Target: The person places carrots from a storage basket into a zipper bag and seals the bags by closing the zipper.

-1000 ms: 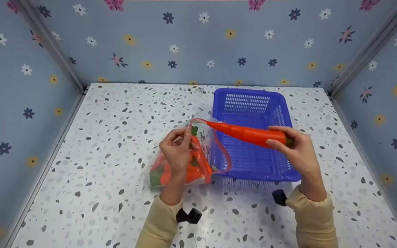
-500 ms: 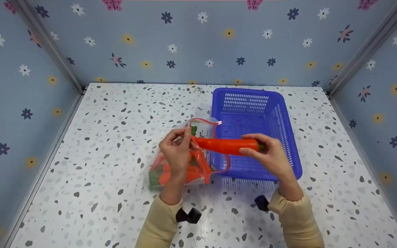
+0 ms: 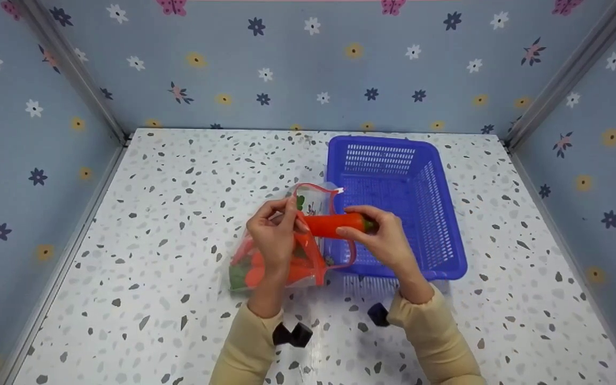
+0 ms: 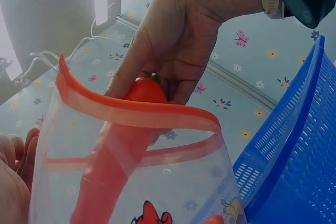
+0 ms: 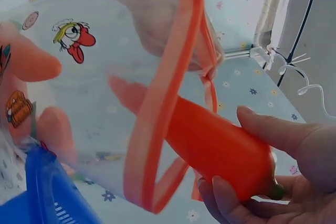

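My left hand pinches the red-edged mouth of a clear zip bag and keeps it spread. With thumb and fingers around the stem end, my right hand holds a large red chili pepper. The pepper's tapered end is through the bag's mouth, showing behind the clear plastic in the left wrist view; its thick end with a green stem is outside. Orange-red pieces and a green piece lie lower in the bag, partly hidden by my left hand.
A blue plastic basket with slotted walls stands right behind the pepper, and the bag's right edge overlaps its left rim. The white speckled tabletop is bordered by flower-patterned walls at the back and sides.
My right hand has moved left from over the basket, bringing the chili pepper's tip down into the bag's mouth and sliding it farther in. My left hand has stayed in place.
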Demonstrator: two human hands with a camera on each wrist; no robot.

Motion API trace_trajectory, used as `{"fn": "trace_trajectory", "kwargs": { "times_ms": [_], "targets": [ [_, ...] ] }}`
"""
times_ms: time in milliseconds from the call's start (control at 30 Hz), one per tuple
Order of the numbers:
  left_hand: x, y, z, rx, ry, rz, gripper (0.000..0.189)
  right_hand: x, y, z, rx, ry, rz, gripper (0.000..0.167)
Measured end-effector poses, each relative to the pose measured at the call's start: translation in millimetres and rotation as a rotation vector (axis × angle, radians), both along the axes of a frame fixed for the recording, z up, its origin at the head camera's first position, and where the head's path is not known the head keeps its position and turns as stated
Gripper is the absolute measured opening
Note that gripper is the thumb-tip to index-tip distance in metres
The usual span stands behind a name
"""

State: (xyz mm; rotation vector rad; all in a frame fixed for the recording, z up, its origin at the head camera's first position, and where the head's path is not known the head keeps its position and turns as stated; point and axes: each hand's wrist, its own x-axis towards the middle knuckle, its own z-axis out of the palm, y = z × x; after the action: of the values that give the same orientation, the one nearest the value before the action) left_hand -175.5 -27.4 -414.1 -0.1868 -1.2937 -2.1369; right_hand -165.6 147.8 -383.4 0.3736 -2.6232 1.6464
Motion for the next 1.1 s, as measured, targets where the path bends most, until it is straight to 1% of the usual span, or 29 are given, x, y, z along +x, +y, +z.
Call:
{"fn": "trace_trajectory", "kwargs": {
  "times_ms": [33,67,200,233,267,300,367,433,467,533,567,600,667,733,767,833,900,933,967,1000,1100],
  "targets": [
    [3.0,0.5,5.6,-0.002,-0.017,0.006,0.013,-0.3,-2,-0.5,-0.003,0.000,0.001,0.040],
    [3.5,0.4,6.5,0.016,-0.014,-0.007,0.014,-0.5,-5,-1.1,-0.008,-0.003,0.001,0.041],
    [5.7,-0.1,10.2,0.037,-0.047,-0.011,0.016,-0.6,-13,-2.7,-0.051,-0.015,0.017,0.043],
    [5.0,-0.4,9.0,0.038,-0.050,-0.009,0.016,-0.6,-14,-3.2,-0.081,-0.023,0.029,0.044],
    [2.4,-0.7,4.5,0.043,-0.046,-0.007,0.014,-0.8,-15,-4.0,-0.119,-0.030,0.045,0.045],
    [2.3,-1.0,4.1,0.036,-0.072,0.002,0.013,-0.7,-16,-4.3,-0.159,-0.035,0.064,0.045],
    [-7.3,-2.5,-13.3,0.021,-0.061,0.016,0.011,-0.2,-17,-4.8,-0.243,-0.039,0.103,0.045],
    [-19.6,-4.3,-35.6,0.008,-0.042,0.030,0.010,1.8,-17,-2.0,-0.298,-0.025,0.130,0.040],
    [-25.9,-5.5,-47.3,0.003,-0.028,0.033,0.010,3.7,-17,1.1,-0.307,-0.009,0.135,0.037],
    [-35.0,-6.9,-63.9,-0.013,-0.014,0.048,0.013,7.1,-18,7.8,-0.294,0.030,0.127,0.030],
    [-37.4,-7.9,-67.5,-0.012,-0.010,0.049,0.013,8.9,-18,11.5,-0.282,0.047,0.119,0.027],
    [-38.1,-9.0,-68.8,-0.006,-0.004,0.048,0.014,10.0,-17,14.6,-0.266,0.061,0.110,0.024],
    [-36.4,-10.8,-64.3,-0.016,0.008,0.049,0.013,11.1,-16,18.9,-0.242,0.077,0.090,0.020],
    [-30.4,-12.6,-51.7,-0.014,0.016,0.036,0.012,9.6,-13,19.7,-0.230,0.083,0.076,0.019],
    [-25.3,-13.1,-41.3,-0.005,0.021,0.021,0.012,8.9,-12,20.3,-0.230,0.085,0.073,0.019],
    [-15.9,-13.4,-22.3,-0.007,0.037,0.013,0.015,6.9,-10,20.9,-0.225,0.089,0.060,0.019],
    [-9.3,-14.1,-7.8,-0.011,0.047,0.006,0.018,4.5,-9,21.2,-0.220,0.097,0.049,0.020],
    [-7.5,-14.6,-3.2,-0.019,0.053,0.005,0.019,3.4,-8,21.5,-0.214,0.101,0.043,0.020],
    [-6.2,-15.1,0.5,-0.033,0.054,0.012,0.020,2.1,-8,21.6,-0.205,0.106,0.037,0.020],
    [-7.5,-15.9,-0.5,-0.055,0.061,0.025,0.020,0.6,-8,21.6,-0.195,0.112,0.032,0.021],
    [-11.7,-19.6,-3.7,-0.088,0.051,0.027,0.013,-4.3,-7,21.4,-0.151,0.146,0.023,0.023]
  ]
}}
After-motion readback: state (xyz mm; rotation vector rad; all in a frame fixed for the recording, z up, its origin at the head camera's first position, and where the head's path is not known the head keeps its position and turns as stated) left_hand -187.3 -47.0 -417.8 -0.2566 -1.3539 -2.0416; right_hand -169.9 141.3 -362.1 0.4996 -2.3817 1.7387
